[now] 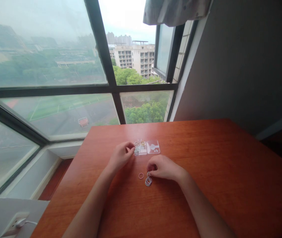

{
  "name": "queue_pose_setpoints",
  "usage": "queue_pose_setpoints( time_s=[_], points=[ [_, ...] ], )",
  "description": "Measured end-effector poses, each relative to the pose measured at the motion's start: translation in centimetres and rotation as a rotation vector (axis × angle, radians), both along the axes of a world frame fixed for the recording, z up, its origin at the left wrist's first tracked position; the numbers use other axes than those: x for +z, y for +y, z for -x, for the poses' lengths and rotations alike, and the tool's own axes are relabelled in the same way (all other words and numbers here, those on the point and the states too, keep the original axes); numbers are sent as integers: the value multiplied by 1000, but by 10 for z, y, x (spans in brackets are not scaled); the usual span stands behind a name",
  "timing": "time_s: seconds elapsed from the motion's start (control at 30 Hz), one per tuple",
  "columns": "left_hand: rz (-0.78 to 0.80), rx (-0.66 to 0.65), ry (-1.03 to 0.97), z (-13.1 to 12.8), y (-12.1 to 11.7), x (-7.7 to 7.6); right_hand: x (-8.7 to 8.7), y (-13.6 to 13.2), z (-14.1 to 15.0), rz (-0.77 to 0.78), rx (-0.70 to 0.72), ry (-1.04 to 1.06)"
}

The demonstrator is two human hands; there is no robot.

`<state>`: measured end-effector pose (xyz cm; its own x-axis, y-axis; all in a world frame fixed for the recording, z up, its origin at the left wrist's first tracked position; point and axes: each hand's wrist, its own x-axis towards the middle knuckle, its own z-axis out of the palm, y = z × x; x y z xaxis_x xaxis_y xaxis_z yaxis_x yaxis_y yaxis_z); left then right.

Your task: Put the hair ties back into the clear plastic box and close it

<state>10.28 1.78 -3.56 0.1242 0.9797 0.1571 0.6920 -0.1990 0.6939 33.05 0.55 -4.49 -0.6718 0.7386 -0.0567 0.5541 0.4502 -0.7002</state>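
A small clear plastic box (143, 150) lies open on the table, its lid (153, 147) folded out to the right. Several ring-shaped hair ties (137, 150) and small pieces sit in its compartments. My left hand (122, 155) is closed at the box's left edge, thumb and forefinger against it. Pinched in my right hand (162, 167) is a pale hair tie (148, 174), just in front of the box. Right below it lie several overlapping grey-blue hair ties (148, 181). A single pink hair tie (141, 176) rests to their left.
The reddish-brown wooden table (217, 172) reaches up to the windows. A dark window frame (141, 88) stands behind it, with one pane (165, 49) swung outward. On the right is a grey wall (230, 66). A plug (20, 223) sits in a socket at lower left.
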Motion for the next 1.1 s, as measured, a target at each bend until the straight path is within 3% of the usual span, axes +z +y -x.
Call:
queue_pose_setpoints(
  time_s=[0.2, 0.5, 0.7, 1.1],
  points=[
    [-4, -8, -2, -1, -2, 2, -2, 1, 1, -5, -36, 45],
    [3, -135, -69, -17, -9, 7, -3, 11, 2, -208, -340, 182],
    [29, -241, -104, -32, -15, 9, -2, 11, 3, -243, -355, 248],
    [27, -241, -91, -34, -15, 4, -2, 11, 4, -238, -331, 269]
  ],
)
